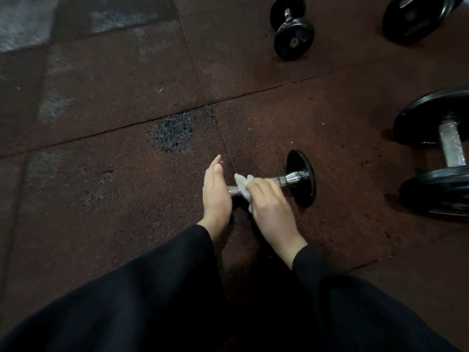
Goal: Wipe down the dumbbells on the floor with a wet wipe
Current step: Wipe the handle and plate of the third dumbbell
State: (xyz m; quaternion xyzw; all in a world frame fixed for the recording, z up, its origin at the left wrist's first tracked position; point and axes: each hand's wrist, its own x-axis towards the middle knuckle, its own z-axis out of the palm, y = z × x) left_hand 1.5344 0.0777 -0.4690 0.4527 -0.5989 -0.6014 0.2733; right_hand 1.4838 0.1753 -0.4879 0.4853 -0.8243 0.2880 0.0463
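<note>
Near the middle of the rubber floor (106, 174) lies the small dumbbell (295, 177) we are cleaning, its chrome handle running left to right. Our right hand (271, 209) curls its fingers over the handle with the wet wipe (244, 185) bunched beneath them, so that the cloth wraps the bar and not merely its top. Our left hand (215, 193) stands on edge, fingers straight and gripping nothing, set against the dumbbell's left end, which it hides; we judge that it braces the weight against rolling or sliding. The wipe sits toward the left part of the handle; the bare chrome and the black right plate (303, 179) lie to the right of the grip, untouched by the cloth. Farther off wait another small dumbbell (291, 29) and, at the right edge, a larger dumbbell (446, 153).
</note>
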